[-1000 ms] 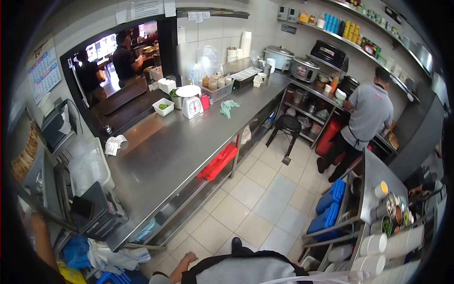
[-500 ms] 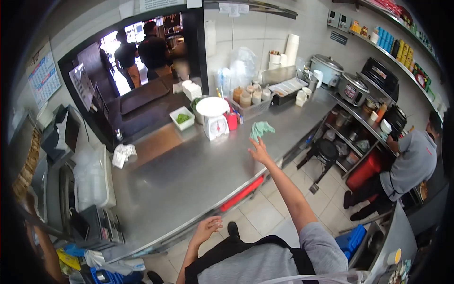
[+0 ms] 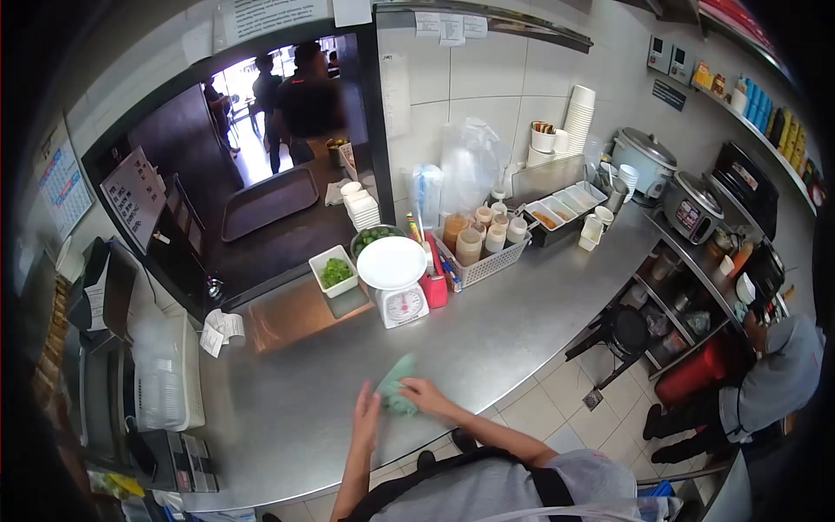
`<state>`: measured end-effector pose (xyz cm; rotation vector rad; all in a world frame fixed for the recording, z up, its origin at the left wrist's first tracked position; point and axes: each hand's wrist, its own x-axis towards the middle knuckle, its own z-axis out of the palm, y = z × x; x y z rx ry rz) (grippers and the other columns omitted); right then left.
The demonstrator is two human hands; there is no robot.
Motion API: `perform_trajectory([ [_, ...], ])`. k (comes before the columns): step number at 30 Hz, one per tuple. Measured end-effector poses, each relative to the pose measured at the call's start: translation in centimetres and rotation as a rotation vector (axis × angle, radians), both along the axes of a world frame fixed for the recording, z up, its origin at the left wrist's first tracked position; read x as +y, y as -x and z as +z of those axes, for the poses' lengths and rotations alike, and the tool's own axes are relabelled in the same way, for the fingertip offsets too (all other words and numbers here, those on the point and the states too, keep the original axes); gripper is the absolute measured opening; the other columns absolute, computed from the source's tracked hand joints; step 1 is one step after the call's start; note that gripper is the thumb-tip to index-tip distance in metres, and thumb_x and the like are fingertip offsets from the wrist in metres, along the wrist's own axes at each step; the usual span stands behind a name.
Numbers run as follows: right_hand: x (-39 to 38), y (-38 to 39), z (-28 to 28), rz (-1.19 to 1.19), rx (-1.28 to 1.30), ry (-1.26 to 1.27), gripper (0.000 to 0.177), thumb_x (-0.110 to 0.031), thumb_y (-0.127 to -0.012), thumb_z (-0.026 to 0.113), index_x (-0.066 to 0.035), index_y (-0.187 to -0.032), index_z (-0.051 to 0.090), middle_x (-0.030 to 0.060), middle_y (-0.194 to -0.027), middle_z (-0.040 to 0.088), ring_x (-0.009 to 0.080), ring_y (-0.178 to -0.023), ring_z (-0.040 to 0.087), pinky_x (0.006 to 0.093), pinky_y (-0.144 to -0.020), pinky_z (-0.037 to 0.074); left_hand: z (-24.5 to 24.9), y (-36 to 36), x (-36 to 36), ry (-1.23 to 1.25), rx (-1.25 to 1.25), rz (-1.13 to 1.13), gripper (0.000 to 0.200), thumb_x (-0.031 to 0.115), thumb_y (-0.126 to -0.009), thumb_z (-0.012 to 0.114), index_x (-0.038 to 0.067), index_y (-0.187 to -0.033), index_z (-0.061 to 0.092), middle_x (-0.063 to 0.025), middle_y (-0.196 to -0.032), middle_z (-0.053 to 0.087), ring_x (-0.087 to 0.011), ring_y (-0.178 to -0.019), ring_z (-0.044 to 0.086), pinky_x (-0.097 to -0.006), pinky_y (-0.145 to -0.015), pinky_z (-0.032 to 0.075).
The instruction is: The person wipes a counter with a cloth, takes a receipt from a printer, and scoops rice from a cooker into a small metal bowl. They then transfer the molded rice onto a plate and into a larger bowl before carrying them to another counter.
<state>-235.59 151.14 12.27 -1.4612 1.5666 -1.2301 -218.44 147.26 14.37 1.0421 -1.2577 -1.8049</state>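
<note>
So the green cloth (image 3: 398, 388) is sitting bunched up on the steel counter (image 3: 287, 400), near its front edge and between the person's two hands. The right hand (image 3: 424, 397) is coming in from the right with its fingers bending onto the cloth and touching it, but I can't tell whether they're actually closing on a fold. The left hand (image 3: 366, 414) is staying wide, fingers stretching up and away from the body, right beside the cloth's left side. Can't tell if it's touching, things are kinda blurry there.

Farther back, a white kitchen scale (image 3: 404, 306) is standing upright with a red container (image 3: 434, 291) just beside it. A white tub (image 3: 334, 270) is holding chopped greens (image 3: 335, 272) on the scale's left, and a plastic basket (image 3: 492, 266) full of sauce bottles (image 3: 469, 246) is sitting to the right of the red container. Some curling paper slips (image 3: 222, 331) are lying over on the left part of the counter. Off to the right, a co-worker in a grey shirt (image 3: 777, 372) is standing near the shelves (image 3: 677, 300), well apart from the cloth.
</note>
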Motion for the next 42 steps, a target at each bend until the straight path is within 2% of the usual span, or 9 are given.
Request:
perform_trajectory([
  [4,0.5,-1.7,8.7,-0.032,-0.093,0.008,0.022,-0.019,-0.086,0.054,0.002,-0.079,0.055,0.0145,-0.074,0.055,0.0201,-0.071,0.055,0.0345,-0.064,0.042,3.5,3.8,0.5,-0.317,0.342,0.076,0.04,0.034,-0.093,0.042,0.004,-0.119,0.045,-0.0057,-0.108,0.053,-0.0144,-0.099,0.052,-0.0299,-0.083,0.043],
  [7,-0.1,2.4,11.8,-0.014,0.468,0.377,0.02,-0.018,-0.087,0.052,-0.001,-0.077,0.057,0.0132,-0.07,0.052,0.0166,-0.075,0.053,0.0315,-0.067,0.041,3.0,7.9,1.7,-0.249,0.308,0.078,0.025,0.032,-0.093,0.045,0.008,-0.098,0.052,-0.0037,-0.096,0.055,-0.0135,-0.087,0.056,-0.0285,-0.07,0.047],
  [15,1.3,12.5,11.2,-0.27,-0.089,0.295,0.03,-0.021,-0.086,0.055,-0.004,-0.11,0.051,0.0166,-0.101,0.051,0.0277,-0.093,0.051,0.0395,-0.085,0.038,11.1,9.8,2.2,-0.098,0.252,-0.017,0.029,0.01,-0.081,0.061,0.003,-0.108,0.053,-0.0116,-0.097,0.061,-0.0229,-0.09,0.059,-0.0333,-0.079,0.047],
  [21,2.3,5.7,2.0,0.166,0.412,-0.153,0.053,-0.03,-0.087,0.052,-0.008,-0.132,0.036,0.0267,-0.127,0.035,0.0395,-0.124,0.029,0.0456,-0.102,0.024,1.2,8.2,4.3,0.78,-0.811,0.135,0.061,0.016,-0.076,0.066,0.002,-0.129,0.037,-0.036,-0.129,0.031,-0.0481,-0.117,0.035,-0.046,-0.094,0.035],
  [28,-5.3,-4.2,-4.4,0.471,0.829,0.301,0.063,-0.026,-0.077,0.057,-0.004,-0.132,0.035,0.0282,-0.13,0.035,0.0397,-0.126,0.027,0.0489,-0.102,0.022,0.7,1.9,14.2,0.43,-0.987,0.316,0.067,0.02,-0.079,0.064,0.005,-0.135,0.03,-0.0329,-0.131,0.028,-0.0454,-0.119,0.034,-0.0434,-0.097,0.035],
  [32,-7.8,-10.7,-4.9,0.732,0.706,0.44,0.057,-0.02,-0.08,0.056,-0.006,-0.131,0.037,0.0217,-0.132,0.037,0.0335,-0.125,0.031,0.0471,-0.1,0.026,0.7,0.6,18.7,-0.025,-0.27,0.812,0.061,0.038,-0.087,0.053,0.008,-0.135,0.03,-0.021,-0.134,0.032,-0.0352,-0.12,0.038,-0.0401,-0.096,0.037],
  [35,-1.2,-13.0,2.9,1.396,0.331,-0.557,0.054,-0.023,-0.086,0.053,-0.006,-0.134,0.035,0.0158,-0.139,0.032,0.0282,-0.129,0.028,0.0407,-0.102,0.025,-0.1,-2.0,20.5,-0.384,0.503,1.419,0.062,0.047,-0.088,0.044,0.01,-0.136,0.031,-0.0157,-0.132,0.039,-0.0262,-0.124,0.036,-0.0406,-0.097,0.035],
  [39,10.3,-13.5,0.9,1.281,-0.602,-0.712,0.044,-0.026,-0.092,0.047,-0.01,-0.131,0.038,0.0006,-0.129,0.044,0.017,-0.121,0.038,0.0342,-0.101,0.029,-4.2,-1.7,20.6,-0.111,0.246,1.354,0.057,0.042,-0.091,0.042,0.011,-0.137,0.028,-0.0094,-0.134,0.037,-0.019,-0.119,0.04,-0.0351,-0.102,0.029],
  [42,10.1,-14.1,5.4,1.022,-0.725,-0.675,0.04,-0.02,-0.089,0.048,-0.005,-0.126,0.043,0.0074,-0.124,0.049,0.0185,-0.111,0.048,0.0336,-0.093,0.039,5.0,0.7,19.8,0.037,0.545,1.386,0.049,0.035,-0.095,0.034,0.006,-0.134,0.033,-0.0085,-0.131,0.04,-0.0171,-0.12,0.038,-0.031,-0.102,0.028],
])
